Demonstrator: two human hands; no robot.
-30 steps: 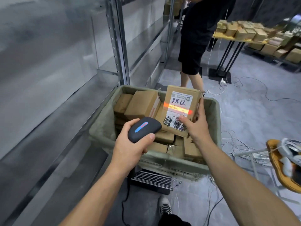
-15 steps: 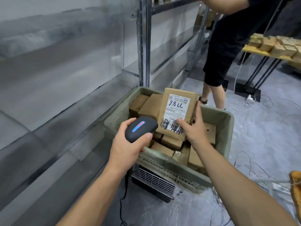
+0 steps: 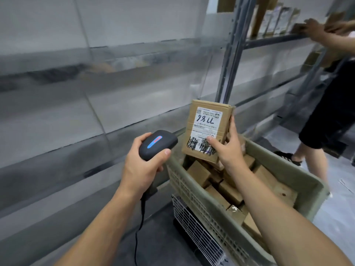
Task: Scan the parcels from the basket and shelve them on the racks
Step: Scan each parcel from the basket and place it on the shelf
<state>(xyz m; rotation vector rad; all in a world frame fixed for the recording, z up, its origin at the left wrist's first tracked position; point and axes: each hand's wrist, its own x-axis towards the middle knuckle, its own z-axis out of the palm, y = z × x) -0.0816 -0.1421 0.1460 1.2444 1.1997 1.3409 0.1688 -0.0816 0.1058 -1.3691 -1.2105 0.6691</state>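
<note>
My right hand grips a small brown cardboard parcel with a white label marked 7186, held upright above the left end of the grey-green basket. My left hand holds a black corded scanner with a blue and red light strip, just left of the parcel and pointed at it. Several more brown parcels lie in the basket. Grey metal rack shelves run along the left, blurred.
Another person in black shorts stands at the right, hands on an upper shelf that holds several parcels. A rack upright rises behind the held parcel. A white wire grille sits under the basket.
The scanner's orange beam on the label has gone out. The parcel rose higher above the basket, and my view swung left and up toward the rack shelves.
</note>
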